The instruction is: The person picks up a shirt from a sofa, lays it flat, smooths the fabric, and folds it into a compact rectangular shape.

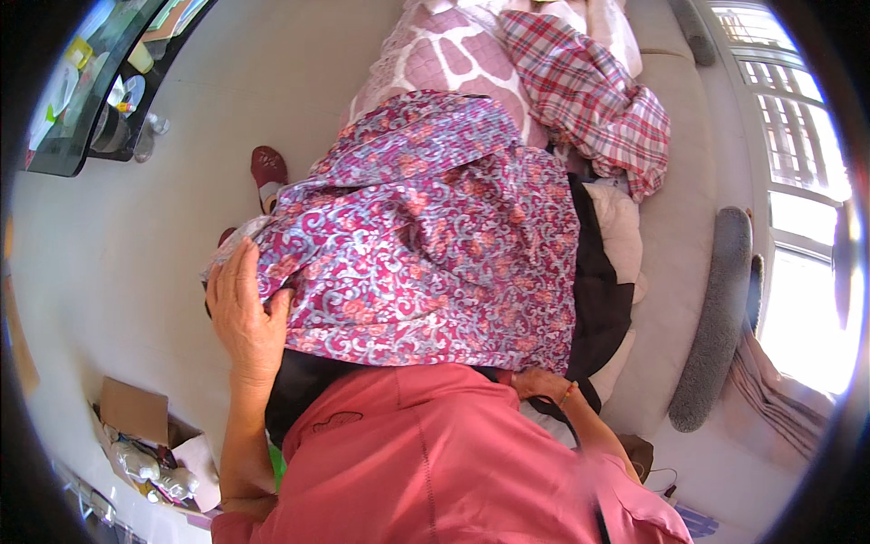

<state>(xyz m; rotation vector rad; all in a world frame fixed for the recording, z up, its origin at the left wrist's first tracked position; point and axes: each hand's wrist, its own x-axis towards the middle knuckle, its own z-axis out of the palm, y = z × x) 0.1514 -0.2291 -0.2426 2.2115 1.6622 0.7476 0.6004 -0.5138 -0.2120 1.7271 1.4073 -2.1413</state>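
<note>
A magenta floral patterned cloth (435, 251) lies spread in front of me, over a black cloth (601, 292) whose right side shows. My left hand (248, 306) rests at the floral cloth's left edge, fingers pointing up, the thumb apart and over the fabric; whether it grips any is unclear. At the cloth's lower right corner is my right hand (540, 384), partly hidden by my pink top and the fabric, so its fingers cannot be made out. A red, white and blue plaid cloth (591, 95) lies crumpled at the upper right, beside a pink and white quilted cover (455, 54).
A beige sofa (669, 238) runs along the right, with a grey plush bolster (714, 319) near the window. At the upper left stands a dark glass table (81, 102) holding various items. An open cardboard box (136, 408) is at the lower left. A dark red shoe (269, 168) shows on the floor.
</note>
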